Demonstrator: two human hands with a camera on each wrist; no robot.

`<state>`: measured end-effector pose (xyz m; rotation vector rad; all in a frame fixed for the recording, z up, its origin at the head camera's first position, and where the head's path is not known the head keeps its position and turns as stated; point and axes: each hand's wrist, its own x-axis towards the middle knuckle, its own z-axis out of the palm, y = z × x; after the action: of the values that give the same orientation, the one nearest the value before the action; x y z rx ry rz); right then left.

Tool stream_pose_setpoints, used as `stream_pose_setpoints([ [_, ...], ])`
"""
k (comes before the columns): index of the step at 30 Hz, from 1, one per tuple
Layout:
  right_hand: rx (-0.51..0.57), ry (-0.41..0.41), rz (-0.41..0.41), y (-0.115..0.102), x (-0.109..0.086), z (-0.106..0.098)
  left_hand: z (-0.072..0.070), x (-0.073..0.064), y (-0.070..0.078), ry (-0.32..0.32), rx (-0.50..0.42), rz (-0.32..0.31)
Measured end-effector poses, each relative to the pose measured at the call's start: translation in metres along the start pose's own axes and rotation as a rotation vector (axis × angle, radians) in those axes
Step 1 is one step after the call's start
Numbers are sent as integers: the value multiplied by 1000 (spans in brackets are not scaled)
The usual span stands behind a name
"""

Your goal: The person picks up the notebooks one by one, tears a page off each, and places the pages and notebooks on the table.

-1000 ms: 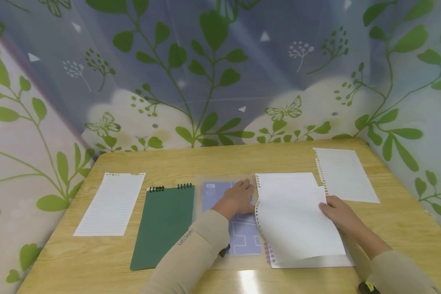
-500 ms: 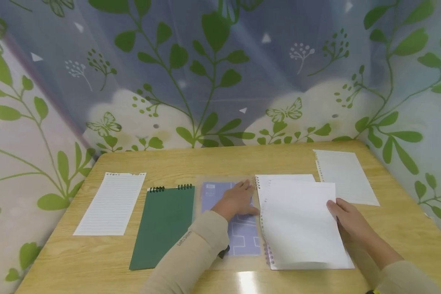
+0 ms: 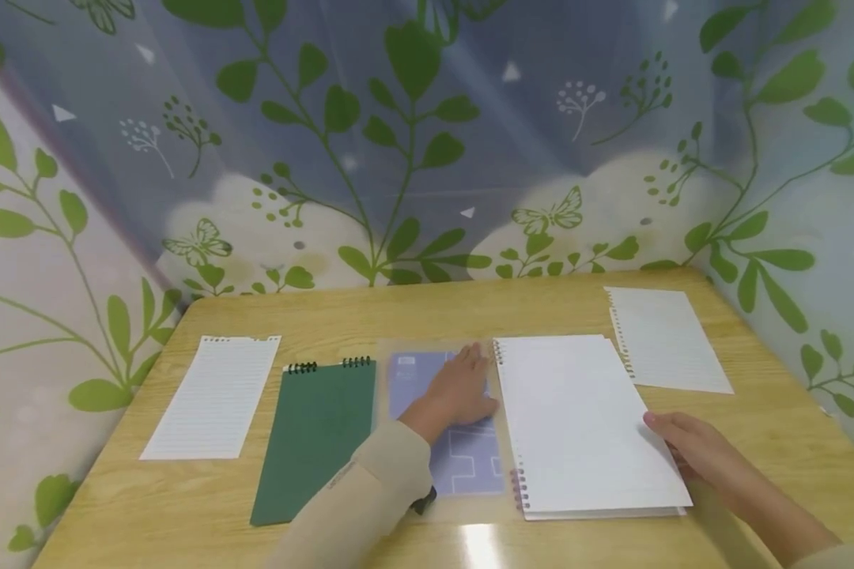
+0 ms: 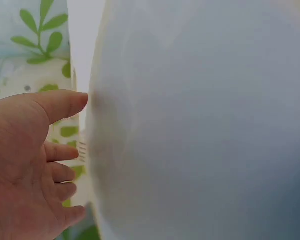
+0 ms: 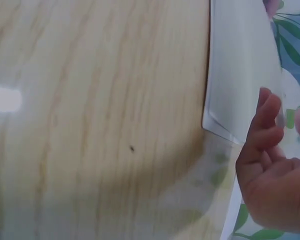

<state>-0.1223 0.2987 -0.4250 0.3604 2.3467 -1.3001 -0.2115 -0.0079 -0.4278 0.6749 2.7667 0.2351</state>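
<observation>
A spiral notebook lies open, its translucent cover with a purple sheet [image 3: 470, 462] on the left and white pages [image 3: 583, 427] on the right. My left hand [image 3: 459, 387] rests over the purple side, fingers spread towards the rings [image 3: 519, 490]. In the left wrist view, the left hand [image 4: 30, 160] has loosely extended fingers beside a large pale surface [image 4: 200, 120]. My right hand [image 3: 697, 450] holds the right edge of the top white sheet, thumb above and fingers below. In the right wrist view, the right hand [image 5: 275, 170] has its fingers at the paper's edge [image 5: 240, 75].
A green spiral notepad [image 3: 316, 435] lies left of the open notebook. One lined, torn-edged sheet [image 3: 213, 399] is at the far left of the wooden table [image 3: 427, 312]. Another torn-edged sheet [image 3: 672, 340] lies at the back right. A printed curtain [image 3: 427, 142] stands behind.
The top white sheet, earlier raised and curved with its punched edge showing, now lies flatter over the notebook pages. My right hand has moved down and towards me along its edge; the left stays put.
</observation>
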Motion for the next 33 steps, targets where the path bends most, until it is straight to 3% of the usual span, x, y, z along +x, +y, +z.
stream_pose_setpoints([
  [2, -20, 16, 4, -1, 0, 3, 2, -12, 0, 4, 24, 46],
  [6, -111, 36, -45, -2, 3, 6, 3, -40, 3, -85, 42, 111],
  [11, -174, 65, -119, -5, 3, 7, 3, -58, 9, -136, 77, 100],
  [21, -320, 107, -139, 4, -6, 4, 9, -58, 7, -98, 48, 68],
  [33, -342, 3, -125, 25, -12, 4, 13, -58, 6, -96, 75, 72],
])
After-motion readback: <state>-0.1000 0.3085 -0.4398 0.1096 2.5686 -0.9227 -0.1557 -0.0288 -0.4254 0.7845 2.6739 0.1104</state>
